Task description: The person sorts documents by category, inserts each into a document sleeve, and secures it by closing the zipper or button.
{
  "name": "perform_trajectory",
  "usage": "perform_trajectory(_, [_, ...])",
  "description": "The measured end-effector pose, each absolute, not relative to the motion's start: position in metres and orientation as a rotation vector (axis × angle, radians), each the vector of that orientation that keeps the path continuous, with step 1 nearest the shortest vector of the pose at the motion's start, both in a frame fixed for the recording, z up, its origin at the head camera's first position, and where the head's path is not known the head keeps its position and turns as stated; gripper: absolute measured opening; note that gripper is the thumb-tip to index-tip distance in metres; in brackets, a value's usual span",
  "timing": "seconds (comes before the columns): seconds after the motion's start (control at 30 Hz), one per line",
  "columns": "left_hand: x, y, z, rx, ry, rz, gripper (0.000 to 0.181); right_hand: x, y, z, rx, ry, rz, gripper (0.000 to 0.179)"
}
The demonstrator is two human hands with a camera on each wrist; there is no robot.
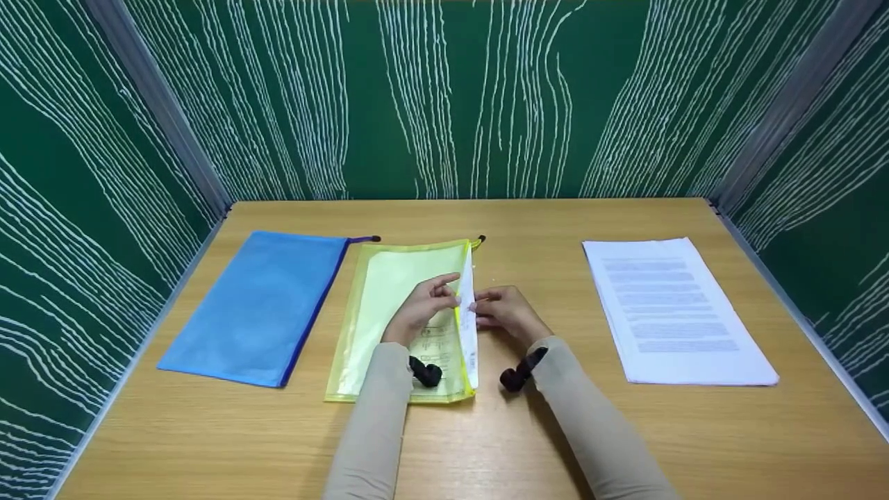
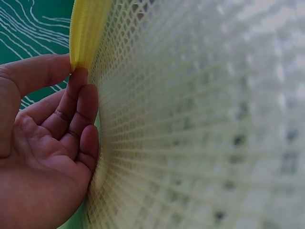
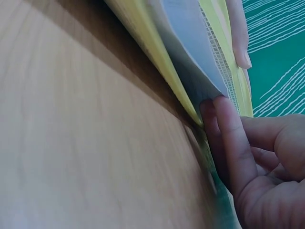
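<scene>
Pale wood-grain tabletop (image 1: 528, 444). Mid-table: 1 yellow translucent mesh-plastic rectangular zip folder (image 1: 378, 298), long axis near-to-far, open side facing right. Inside, smooth white paper (image 1: 471, 347). Left hand (image 1: 420, 311) pinches folder's edge; right hand (image 1: 512, 311) touches paper's edge with fingertips, cannot tell if grasping.

Left pouch (image 1: 257, 305); sheets (image 1: 468, 340) inside middle pouch (image 1: 355, 295); paper stack (image 1: 670, 309) right

Your left hand (image 1: 422, 309) covers part of the yellow pouch (image 1: 389, 278), the lower edge crops your sleeves (image 1: 375, 423), and the print (image 1: 660, 295) is illegibly small.
</scene>
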State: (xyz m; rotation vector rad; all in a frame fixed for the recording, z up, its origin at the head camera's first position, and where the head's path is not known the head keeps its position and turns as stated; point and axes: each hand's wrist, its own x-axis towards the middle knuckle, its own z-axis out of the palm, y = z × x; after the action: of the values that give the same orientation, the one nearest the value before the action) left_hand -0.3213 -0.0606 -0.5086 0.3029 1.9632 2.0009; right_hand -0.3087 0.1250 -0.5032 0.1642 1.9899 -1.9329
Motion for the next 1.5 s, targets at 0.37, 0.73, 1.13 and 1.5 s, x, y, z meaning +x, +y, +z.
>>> perform_trajectory(0.37, [-0.318, -0.062, -0.508, 0.296, 1.963, 1.99, 0.056, -0.309, 0.117, -0.503, 0.162, 2.053, -1.896, 0.03])
perform_trajectory(0.73, [-0.317, -0.062, -0.507, 0.32, 1.962, 1.96, 0.056, -0.307, 0.108, -0.503, 0.151, 2.035, -1.917, 0.03])
perform_trajectory(1.13, [-0.318, -0.062, -0.508, 0.315, 1.983, 1.941, 0.056, -0.307, 0.104, -0.503, 0.117, 2.028, -1.919, 0.031])
perform_trajectory(1.5, [-0.318, -0.062, -0.512, 0.347, 2.034, 1.899, 0.059, -0.305, 0.116, -0.504, 0.072, 1.961, -1.947, 0.034])
